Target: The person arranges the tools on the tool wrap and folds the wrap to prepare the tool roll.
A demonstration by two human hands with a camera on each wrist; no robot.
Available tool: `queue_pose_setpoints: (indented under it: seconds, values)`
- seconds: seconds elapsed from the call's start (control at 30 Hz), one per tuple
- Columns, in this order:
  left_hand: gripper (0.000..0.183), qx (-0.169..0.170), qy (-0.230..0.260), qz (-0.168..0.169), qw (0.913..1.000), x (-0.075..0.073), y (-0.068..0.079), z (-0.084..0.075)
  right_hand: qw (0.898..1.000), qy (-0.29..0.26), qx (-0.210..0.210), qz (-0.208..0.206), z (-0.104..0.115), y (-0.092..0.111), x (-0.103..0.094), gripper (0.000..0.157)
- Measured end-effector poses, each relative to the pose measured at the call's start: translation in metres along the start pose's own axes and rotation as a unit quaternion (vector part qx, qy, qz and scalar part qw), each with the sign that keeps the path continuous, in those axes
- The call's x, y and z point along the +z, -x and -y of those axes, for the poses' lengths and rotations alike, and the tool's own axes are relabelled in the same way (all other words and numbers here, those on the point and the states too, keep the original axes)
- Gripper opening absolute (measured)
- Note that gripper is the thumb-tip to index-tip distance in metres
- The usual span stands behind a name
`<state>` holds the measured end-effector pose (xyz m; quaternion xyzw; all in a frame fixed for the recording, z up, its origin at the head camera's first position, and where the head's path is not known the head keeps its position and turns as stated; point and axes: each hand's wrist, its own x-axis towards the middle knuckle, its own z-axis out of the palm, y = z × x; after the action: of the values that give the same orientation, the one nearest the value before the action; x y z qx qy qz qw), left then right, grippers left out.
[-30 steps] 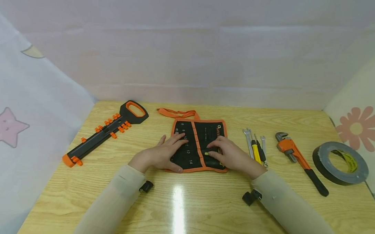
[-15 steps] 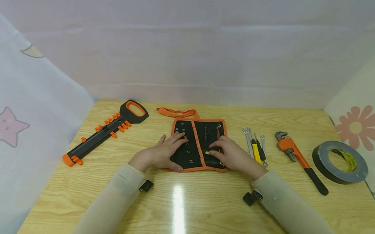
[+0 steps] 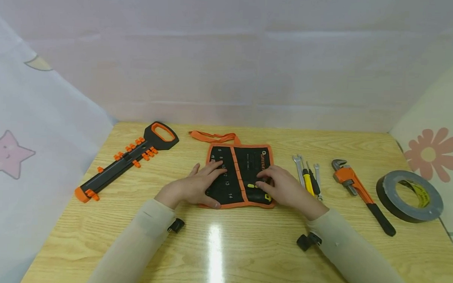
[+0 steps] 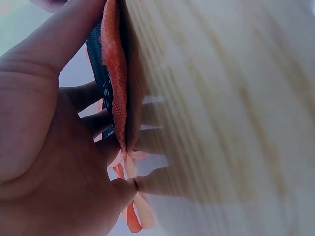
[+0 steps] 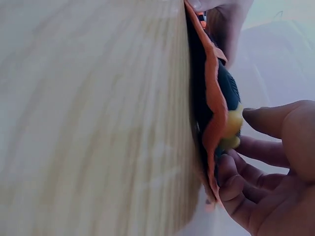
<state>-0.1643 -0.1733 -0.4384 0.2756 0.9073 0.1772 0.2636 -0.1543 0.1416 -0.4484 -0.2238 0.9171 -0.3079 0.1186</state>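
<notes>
A black tool pouch [image 3: 219,191] with orange trim and printed size numbers lies unrolled on the table. My left hand [image 3: 195,188] rests on its left panel, fingers spread and thumb along the near edge. On the right panel lies a black tool with yellow parts [image 3: 267,197]; its kind does not show. My right hand [image 3: 282,187] is over that panel's right side. In the right wrist view its thumb tip stands just off the yellow part [image 5: 233,124], while the other fingers bend loosely beside the pouch edge. An orange tie strap [image 3: 215,137] trails from the pouch's far side.
Right of the pouch lie a wrench [image 3: 298,169], a yellow-handled screwdriver [image 3: 308,182], a black-handled one [image 3: 314,183] and a smaller wrench [image 3: 317,174]. Farther right are an orange pipe wrench [image 3: 363,194] and a tape roll [image 3: 389,201]. A black rack with orange clips [image 3: 117,169] lies left.
My right hand has shifted slightly to the right, showing more of the tool's yellow parts. My left hand and the pouch have stayed where they were.
</notes>
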Motion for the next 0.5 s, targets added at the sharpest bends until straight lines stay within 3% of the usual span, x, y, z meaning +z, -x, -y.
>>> queue_pose_setpoints:
  seconds: [0.2,0.5]
  values:
    - [0.113,0.002,0.000,-0.001,1.0000,0.001,-0.001,0.001,0.999,-0.022,0.012,-0.035,-0.007,0.017,-0.011,0.026]
    - [0.112,0.001,0.005,0.000,1.0000,0.000,0.000,0.000,0.993,0.008,0.059,-0.099,-0.019,0.041,-0.030,0.020]
